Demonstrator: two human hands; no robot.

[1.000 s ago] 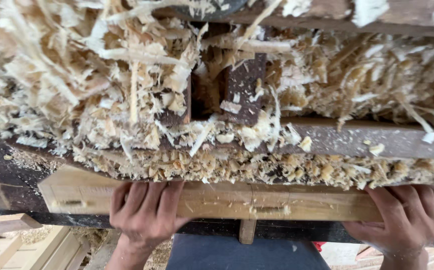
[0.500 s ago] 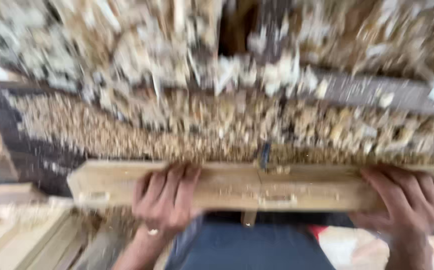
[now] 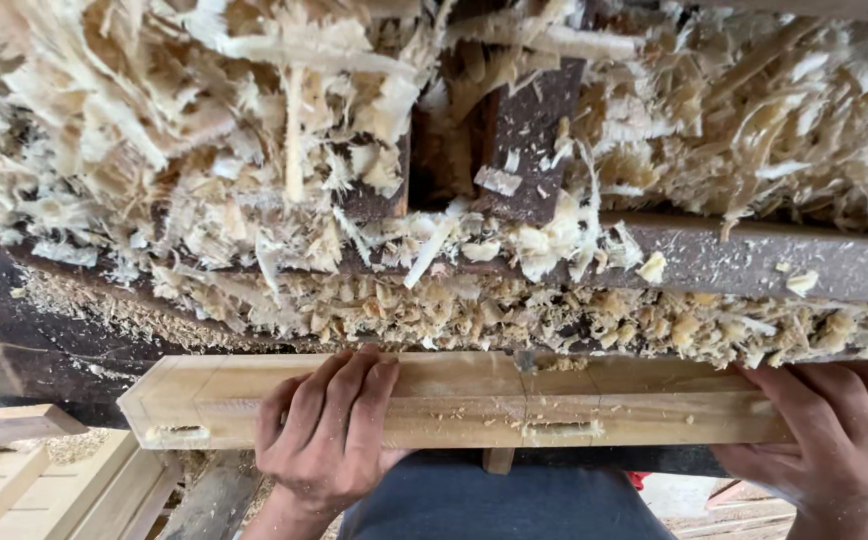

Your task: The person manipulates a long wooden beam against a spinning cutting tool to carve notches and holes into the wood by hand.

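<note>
Hands grip a pale wooden bar [image 3: 454,400] that lies crosswise, just in front of the person's lap. Left hand [image 3: 329,430] wraps over the bar left of its middle, fingers [image 3: 354,390] curled across the top face and reaching its far edge, palm on the near side. Right hand [image 3: 834,440] closes on the bar's right end, fingers folded over the top so the end itself is hidden beneath them.

Beyond the left hand, the bar's free end is cut at a slant, and a shallow slot [image 3: 176,434] shows on its near face. Between the two hands another slot [image 3: 562,428] sits on the near face, with thin lines scored across the top beside it.

Just past the fingertips, a band of fine chips [image 3: 554,320] lies packed along the bar's far edge, touching it. Further out from the hands, a dark beam [image 3: 754,262] runs crosswise, dusted with sawdust. Beyond that, coarse shavings [image 3: 174,130] are heaped thickly, and a dark block [image 3: 529,130] stands among them, roughly between the hands and well away from both.

Under the bar, between the wrists, grey cloth [image 3: 494,505] covers the lap. Left of the left wrist, pale planks [image 3: 44,490] lie lower down.
</note>
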